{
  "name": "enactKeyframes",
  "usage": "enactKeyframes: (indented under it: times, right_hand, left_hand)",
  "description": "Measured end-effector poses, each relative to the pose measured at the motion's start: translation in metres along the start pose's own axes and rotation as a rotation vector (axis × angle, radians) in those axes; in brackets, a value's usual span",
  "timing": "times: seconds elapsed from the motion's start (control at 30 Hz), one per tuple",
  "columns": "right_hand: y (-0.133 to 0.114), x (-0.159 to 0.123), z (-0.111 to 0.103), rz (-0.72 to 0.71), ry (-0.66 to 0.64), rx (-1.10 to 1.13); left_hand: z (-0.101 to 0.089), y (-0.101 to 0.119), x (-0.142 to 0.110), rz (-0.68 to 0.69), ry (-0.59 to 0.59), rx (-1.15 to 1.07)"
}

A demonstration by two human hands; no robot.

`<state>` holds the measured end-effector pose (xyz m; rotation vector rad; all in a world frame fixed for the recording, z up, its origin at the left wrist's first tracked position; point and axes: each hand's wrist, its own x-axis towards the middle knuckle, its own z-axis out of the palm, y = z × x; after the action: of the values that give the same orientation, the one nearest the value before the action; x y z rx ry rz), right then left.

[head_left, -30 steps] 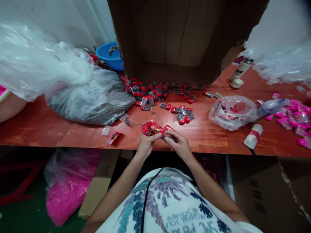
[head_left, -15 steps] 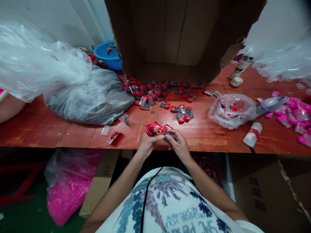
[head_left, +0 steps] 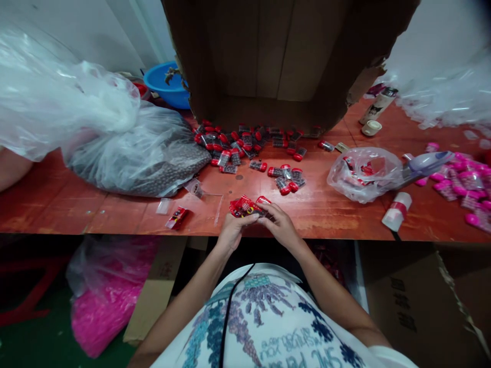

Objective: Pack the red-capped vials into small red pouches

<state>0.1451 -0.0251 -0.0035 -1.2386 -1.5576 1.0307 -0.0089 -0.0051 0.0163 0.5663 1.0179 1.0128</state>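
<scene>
My left hand (head_left: 231, 231) is closed around red printed plastic wrappers (head_left: 242, 205) with yellow and black marks, just over the table's front edge. Touching it from the right, my right hand (head_left: 283, 226) is closed on a small clear container with a red cap (head_left: 263, 200); the fingers cover most of its body. The container is right beside the wrappers, and whether it is partly inside one I cannot tell. Beyond my hands lies a small group of red-capped containers (head_left: 286, 179) filled with dark beads. To the left rests a red packet (head_left: 177, 217).
A large cardboard box (head_left: 268, 115) lies open towards me, with more red-capped containers at its mouth. Left is a clear bag of dark beads (head_left: 153, 163). Right are a plastic bag of wrappers (head_left: 364, 176), a purple-handled tool (head_left: 429, 162), a clear roll (head_left: 397, 212) and pink-capped containers (head_left: 470, 181).
My right hand has rolled inward, its fingers now further over the container and its thumb closer to my left thumb. The wrappers have shifted slightly. The whole view has moved a little.
</scene>
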Motion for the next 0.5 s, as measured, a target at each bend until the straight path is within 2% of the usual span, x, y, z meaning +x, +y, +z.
enactKeyframes:
  times: [0.2, 0.37, 0.5]
  right_hand:
    - [0.011, 0.004, -0.001, 0.111, 0.087, 0.065]
    - [0.029, 0.016, -0.013, 0.328, 0.271, 0.27]
    - [0.042, 0.023, -0.02, 0.392, 0.358, 0.285]
  left_hand:
    - [-0.004, -0.01, 0.003, -0.088, -0.029, -0.068]
    - [-0.007, -0.013, 0.013, -0.105, 0.104, -0.179]
    - [-0.007, -0.013, 0.018, -0.119, 0.128, -0.22]
